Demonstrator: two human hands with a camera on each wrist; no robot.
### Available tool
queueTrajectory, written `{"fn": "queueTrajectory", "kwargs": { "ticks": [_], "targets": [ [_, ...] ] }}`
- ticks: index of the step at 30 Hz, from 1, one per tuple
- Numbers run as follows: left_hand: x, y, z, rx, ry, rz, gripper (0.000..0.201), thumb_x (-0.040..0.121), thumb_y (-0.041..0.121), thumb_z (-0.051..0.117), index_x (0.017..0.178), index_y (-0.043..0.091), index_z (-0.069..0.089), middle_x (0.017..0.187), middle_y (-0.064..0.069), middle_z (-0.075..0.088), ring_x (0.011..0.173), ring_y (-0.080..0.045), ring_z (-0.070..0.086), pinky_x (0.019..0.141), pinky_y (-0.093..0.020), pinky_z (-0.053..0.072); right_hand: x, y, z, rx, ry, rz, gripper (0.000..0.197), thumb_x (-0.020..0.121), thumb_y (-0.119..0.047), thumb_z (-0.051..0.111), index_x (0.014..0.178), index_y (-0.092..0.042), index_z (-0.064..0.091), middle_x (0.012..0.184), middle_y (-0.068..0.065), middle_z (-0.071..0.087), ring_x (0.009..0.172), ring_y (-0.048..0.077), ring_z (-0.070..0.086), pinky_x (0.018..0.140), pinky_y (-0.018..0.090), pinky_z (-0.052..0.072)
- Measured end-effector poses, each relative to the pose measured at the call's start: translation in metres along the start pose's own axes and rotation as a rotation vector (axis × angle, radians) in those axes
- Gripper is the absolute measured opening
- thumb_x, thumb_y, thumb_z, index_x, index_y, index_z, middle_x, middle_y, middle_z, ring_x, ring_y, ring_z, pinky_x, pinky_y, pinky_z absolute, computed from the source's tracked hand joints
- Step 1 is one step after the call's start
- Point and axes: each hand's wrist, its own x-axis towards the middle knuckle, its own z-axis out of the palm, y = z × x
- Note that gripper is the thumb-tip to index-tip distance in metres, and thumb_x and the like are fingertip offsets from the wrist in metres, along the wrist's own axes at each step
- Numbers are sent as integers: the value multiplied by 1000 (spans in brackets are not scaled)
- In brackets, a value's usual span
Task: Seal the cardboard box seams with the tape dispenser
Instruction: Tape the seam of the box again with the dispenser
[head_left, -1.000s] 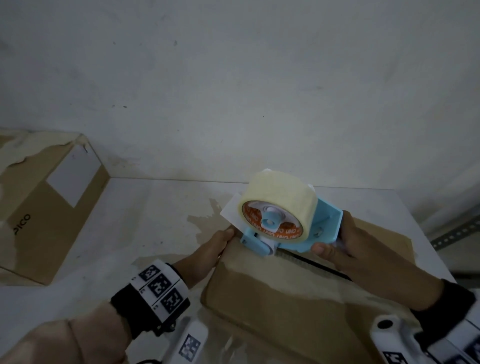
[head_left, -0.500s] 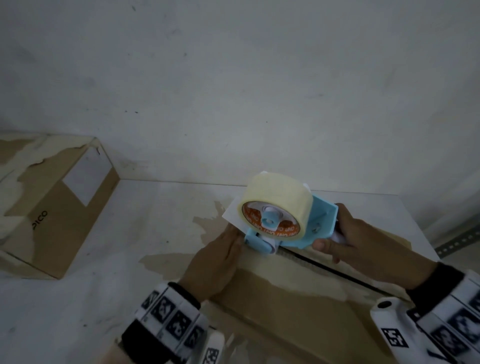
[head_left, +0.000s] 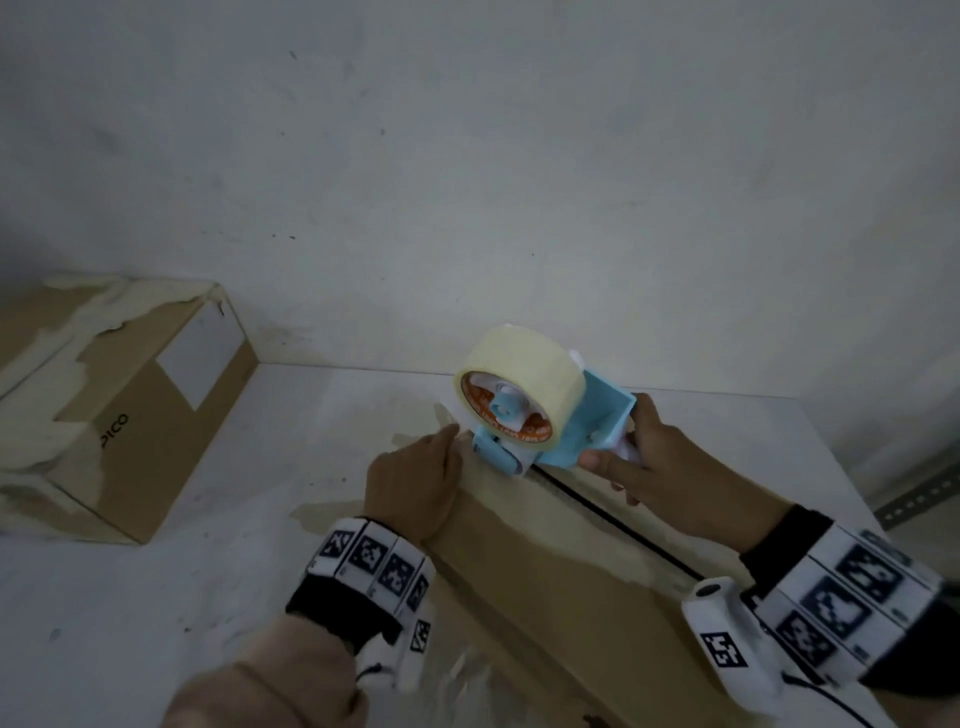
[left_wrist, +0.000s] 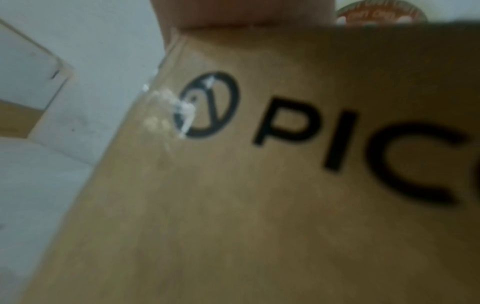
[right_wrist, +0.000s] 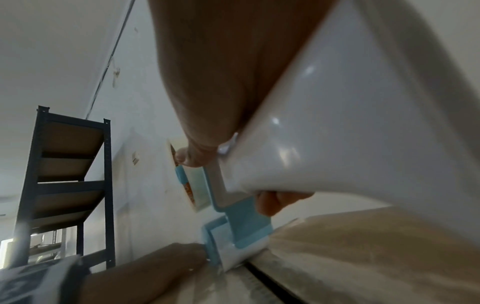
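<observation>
A brown cardboard box (head_left: 545, 597) lies on the white table, a dark open seam (head_left: 613, 525) running along its top. A blue tape dispenser (head_left: 587, 431) with a cream tape roll (head_left: 519, 374) has its front roller down on the far end of that seam. My right hand (head_left: 623, 457) grips its white handle (right_wrist: 337, 123). Lying flat on the box top, my left hand (head_left: 436, 457) has its fingers stretched out just left of the roller. The left wrist view shows the box side (left_wrist: 233, 205) printed PICO.
A second, larger cardboard box (head_left: 130, 415) with torn tape stands at the left against the white wall. The white table (head_left: 156, 597) lies between the boxes. A dark metal shelf unit (right_wrist: 72, 185) stands further off.
My left hand has come up from the box's far end face onto its top, beside the dispenser's roller. The dispenser has stayed at the far end of the seam.
</observation>
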Motion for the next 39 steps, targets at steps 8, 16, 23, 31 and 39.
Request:
{"fn": "queueTrajectory", "kwargs": {
  "ticks": [8,16,23,31,39],
  "targets": [
    [19,-1,-6,53,-76,182,90,67,53,-11,129,21,46,130,-1,57,98,-25,62,81,-35,48,-5,-5,11,-81,55,42,66,63,-68,42,112,-27,24,88,-16,55,67,2,55,59,23,43],
    [20,2,-9,89,-175,139,46,99,35,17,143,31,27,153,13,25,104,-26,60,90,-36,48,-5,-7,9,-1,53,7,69,66,-60,47,116,-18,27,76,-15,48,57,-17,52,50,8,39],
    [16,0,4,-46,-144,69,45,100,34,18,145,37,21,154,18,17,118,-21,52,95,-32,43,-7,-4,10,-35,44,-17,69,63,-64,45,115,-24,24,92,-13,57,65,-1,53,50,10,37],
    [17,-4,8,-41,-139,11,44,100,37,18,143,46,13,155,16,17,137,-17,33,111,-36,30,-50,26,-15,34,57,1,42,84,-30,58,107,-16,26,72,-12,46,56,-19,53,45,6,40],
    [14,14,2,247,-102,43,49,99,33,18,146,39,5,158,8,-2,145,-15,14,111,-40,24,-76,36,-27,3,53,11,43,83,-28,59,108,-16,26,69,-12,44,55,-21,52,46,7,41]
  ]
}}
